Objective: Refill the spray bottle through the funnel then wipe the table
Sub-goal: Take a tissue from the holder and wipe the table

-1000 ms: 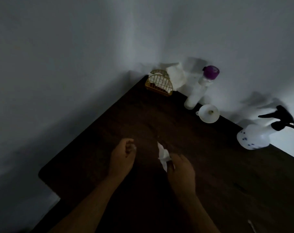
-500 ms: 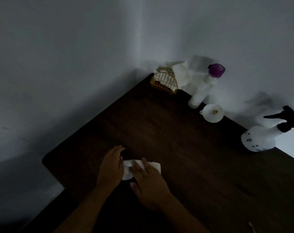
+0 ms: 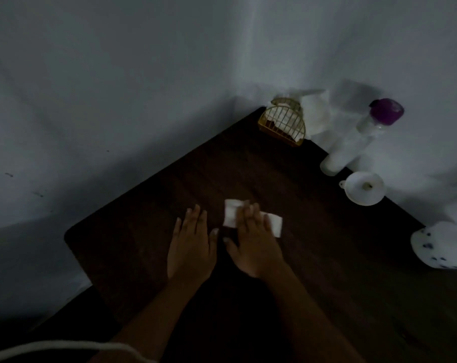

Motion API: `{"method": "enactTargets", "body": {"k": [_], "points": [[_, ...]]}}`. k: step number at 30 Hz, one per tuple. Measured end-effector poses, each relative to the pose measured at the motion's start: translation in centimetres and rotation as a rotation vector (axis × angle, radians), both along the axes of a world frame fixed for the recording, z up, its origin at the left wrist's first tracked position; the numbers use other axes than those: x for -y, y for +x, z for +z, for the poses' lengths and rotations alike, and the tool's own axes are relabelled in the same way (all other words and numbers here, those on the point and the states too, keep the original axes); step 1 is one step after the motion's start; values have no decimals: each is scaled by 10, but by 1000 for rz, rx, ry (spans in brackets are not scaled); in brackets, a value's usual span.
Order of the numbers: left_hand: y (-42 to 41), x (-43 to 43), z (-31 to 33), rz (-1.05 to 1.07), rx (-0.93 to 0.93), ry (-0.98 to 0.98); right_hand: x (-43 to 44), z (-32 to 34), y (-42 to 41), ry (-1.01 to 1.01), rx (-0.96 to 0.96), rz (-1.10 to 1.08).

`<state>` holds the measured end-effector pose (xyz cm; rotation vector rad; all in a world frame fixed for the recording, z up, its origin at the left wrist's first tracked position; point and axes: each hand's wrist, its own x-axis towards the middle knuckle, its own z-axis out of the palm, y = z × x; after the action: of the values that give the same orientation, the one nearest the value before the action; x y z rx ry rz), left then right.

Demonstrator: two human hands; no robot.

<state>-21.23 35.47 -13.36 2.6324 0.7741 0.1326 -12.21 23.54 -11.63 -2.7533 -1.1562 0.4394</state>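
Tissue (image 3: pixel 231 216), held up a second ago, now lies flat on counter (image 3: pixel 313 258) under right hand (image 3: pixel 253 239), fingers straight and pressing. Left hand (image 3: pixel 193 244) lies flat beside it, fingers open, off the tissue. Funnel (image 3: pixel 364 188) stands apart from spray bottle (image 3: pixel 442 244). Judged: refill done, wiping begun.

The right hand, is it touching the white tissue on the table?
Touching. The head view shows the right hand lying flat on the white tissue, covering its middle, with tissue showing on both sides.
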Motion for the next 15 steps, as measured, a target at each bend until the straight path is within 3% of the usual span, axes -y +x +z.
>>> {"method": "enactTargets", "body": {"k": [4,8,11,15], "points": [[-1,1,1,6,2,11,29,-10,-22,30,-29,-79],[-1,-1,-1,5,49,-11,26,-22,-82,155,-26,169],[-1,-3,-3,44,110,-58,-11,-23,-57,169,67,300],[3,-1,-1,43,-11,41,-44,-15,25,20,62,176]]}}
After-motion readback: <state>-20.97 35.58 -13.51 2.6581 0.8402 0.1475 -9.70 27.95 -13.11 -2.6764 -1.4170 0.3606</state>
